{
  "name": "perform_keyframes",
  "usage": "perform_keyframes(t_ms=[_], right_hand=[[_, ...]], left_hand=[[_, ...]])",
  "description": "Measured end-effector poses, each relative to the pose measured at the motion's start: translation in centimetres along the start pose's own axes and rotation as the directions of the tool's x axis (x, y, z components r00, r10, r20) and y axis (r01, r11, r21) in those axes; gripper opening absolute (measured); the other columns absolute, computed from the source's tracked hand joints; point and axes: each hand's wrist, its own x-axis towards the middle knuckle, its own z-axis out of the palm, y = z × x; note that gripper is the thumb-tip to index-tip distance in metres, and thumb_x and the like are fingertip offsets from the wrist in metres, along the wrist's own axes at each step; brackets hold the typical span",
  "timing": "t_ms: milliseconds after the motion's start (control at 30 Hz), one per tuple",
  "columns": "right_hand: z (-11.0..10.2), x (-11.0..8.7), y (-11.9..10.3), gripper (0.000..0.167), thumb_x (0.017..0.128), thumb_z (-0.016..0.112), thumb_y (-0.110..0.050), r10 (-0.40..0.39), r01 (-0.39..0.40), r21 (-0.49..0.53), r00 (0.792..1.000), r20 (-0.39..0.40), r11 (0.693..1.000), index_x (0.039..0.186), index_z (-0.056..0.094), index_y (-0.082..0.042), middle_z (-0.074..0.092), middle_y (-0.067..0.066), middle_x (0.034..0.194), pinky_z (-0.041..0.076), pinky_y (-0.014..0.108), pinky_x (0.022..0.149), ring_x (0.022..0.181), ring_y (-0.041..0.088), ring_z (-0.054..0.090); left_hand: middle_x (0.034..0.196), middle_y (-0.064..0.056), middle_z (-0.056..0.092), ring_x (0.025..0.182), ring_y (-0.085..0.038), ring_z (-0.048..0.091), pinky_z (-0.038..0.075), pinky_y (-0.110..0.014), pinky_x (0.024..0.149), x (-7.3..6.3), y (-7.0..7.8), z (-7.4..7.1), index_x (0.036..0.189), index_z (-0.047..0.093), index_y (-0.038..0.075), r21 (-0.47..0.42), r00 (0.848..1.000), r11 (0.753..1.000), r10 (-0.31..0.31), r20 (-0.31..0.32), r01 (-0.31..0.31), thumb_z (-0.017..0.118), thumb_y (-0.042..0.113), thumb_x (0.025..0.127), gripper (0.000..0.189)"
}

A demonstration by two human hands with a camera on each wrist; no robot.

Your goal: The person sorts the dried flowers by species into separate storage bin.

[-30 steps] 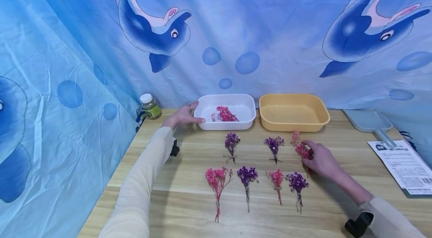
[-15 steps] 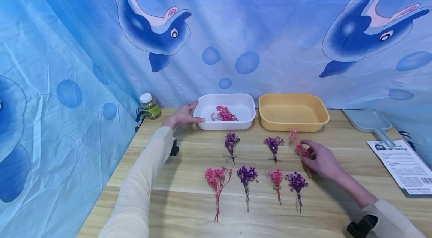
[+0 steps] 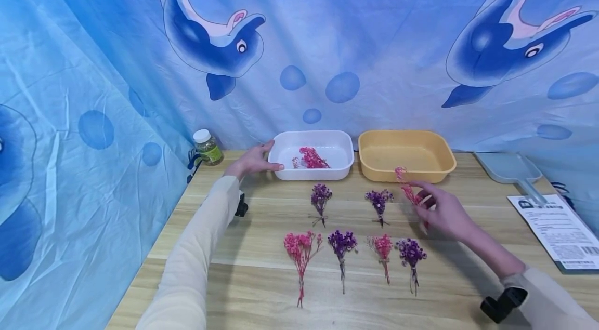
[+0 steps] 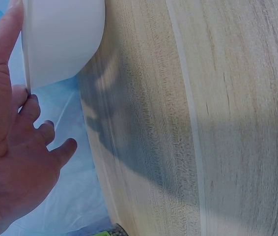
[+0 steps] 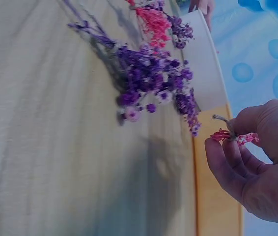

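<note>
At the left end of the white plastic basin (image 3: 311,174), my left hand (image 3: 255,160) grips the rim with thumb and fingers, as the left wrist view also shows. A pink dried-flower bunch (image 3: 312,157) lies inside that basin. My right hand (image 3: 445,217) pinches another small pink dried-flower bunch (image 3: 411,195) by its tied stems, raised over the table just in front of the yellow basin (image 3: 402,176). In the right wrist view, thumb and fingertips meet at the bunch's twine knot (image 5: 231,132); the flower heads are partly hidden by the fingers.
Two purple bunches (image 3: 321,198) lie in a back row. In front lie a large pink bunch (image 3: 300,249), a purple one (image 3: 343,245), a small pink one (image 3: 384,248) and another purple one (image 3: 412,253). A jar (image 3: 208,149), dustpan (image 3: 510,168) and printed sheet (image 3: 557,231) stand at the sides.
My right hand has lifted the pink bunch and carried it slightly back, so its tip now overlaps the yellow basin's front. The left hand has stayed at the white basin.
</note>
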Motion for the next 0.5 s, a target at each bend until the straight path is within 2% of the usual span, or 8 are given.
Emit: perform_keyframes(t_ms=[200, 367, 500], right_hand=[[-0.1, 1.4, -0.7, 0.064, 0.079, 0.074, 0.012, -0.052, 0.051, -0.057, 0.999, -0.011, 0.997, 0.138, 0.052, 0.001, 0.067, 0.016, 0.096, 0.058, 0.028, 0.062, 0.076, 0.023, 0.065], [-0.1, 2.8, -1.5, 0.061, 0.082, 0.073, 0.009, -0.022, 0.024, -0.075, 1.0, 0.022, 0.997, 0.138, 0.051, 0.002, 0.067, 0.014, 0.095, 0.057, 0.029, 0.063, 0.077, 0.023, 0.065], [0.3, 4.2, -1.7, 0.061, 0.082, 0.072, 0.009, -0.055, 0.059, -0.073, 0.997, 0.049, 0.996, 0.139, 0.05, 0.002, 0.066, 0.013, 0.094, 0.057, 0.029, 0.06, 0.075, 0.021, 0.064]], left_hand=[[0.162, -0.026, 0.013, 0.147, -0.044, 0.014, 0.017, -0.059, 0.117, -0.1, -0.1, 0.0, 0.161, 0.016, 0.016, 0.001, 1.0, 1.0, -0.005, -0.001, 0.005, 0.082, 0.047, 0.081, 0.109], [0.163, -0.026, 0.012, 0.147, -0.044, 0.014, 0.017, -0.059, 0.117, -0.1, -0.1, 0.0, 0.162, 0.014, 0.018, -0.012, 1.0, 1.0, -0.013, 0.006, 0.013, 0.081, 0.049, 0.08, 0.11], [0.163, -0.026, 0.01, 0.147, -0.044, 0.013, 0.016, -0.059, 0.117, -0.1, -0.1, -0.1, 0.162, 0.014, 0.019, -0.023, 1.0, 1.0, -0.018, 0.01, 0.018, 0.081, 0.049, 0.08, 0.11]])
